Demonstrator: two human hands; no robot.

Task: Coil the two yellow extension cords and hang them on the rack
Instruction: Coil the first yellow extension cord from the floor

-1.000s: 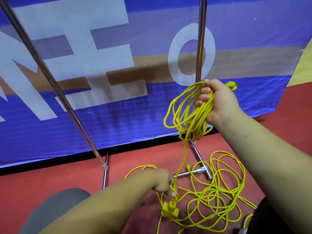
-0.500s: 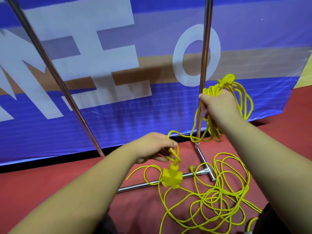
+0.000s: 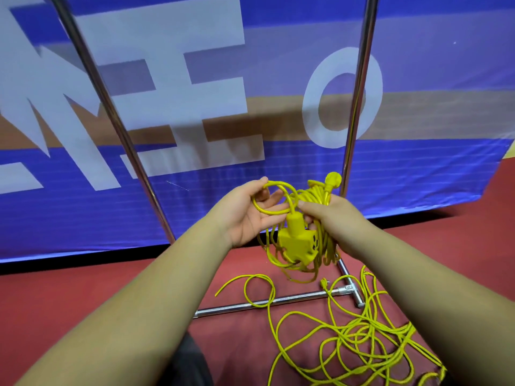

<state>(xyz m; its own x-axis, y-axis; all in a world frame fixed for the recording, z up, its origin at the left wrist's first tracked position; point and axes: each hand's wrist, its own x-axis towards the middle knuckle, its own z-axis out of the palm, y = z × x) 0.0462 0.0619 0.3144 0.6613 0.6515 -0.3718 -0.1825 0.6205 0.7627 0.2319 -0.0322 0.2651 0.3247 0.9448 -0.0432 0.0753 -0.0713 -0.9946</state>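
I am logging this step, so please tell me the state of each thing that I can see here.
coiled cord: looped in a bundle, held off the floor
socket block: hangs from the bundle
plug: sticks up above the bundle
second cord: loose tangle on the floor
rack: standing, no cord hung in view
left hand: holds one loop, palm up
right hand: grips the bundle

A single head-worn wide camera looks forward and down, close above the red floor.
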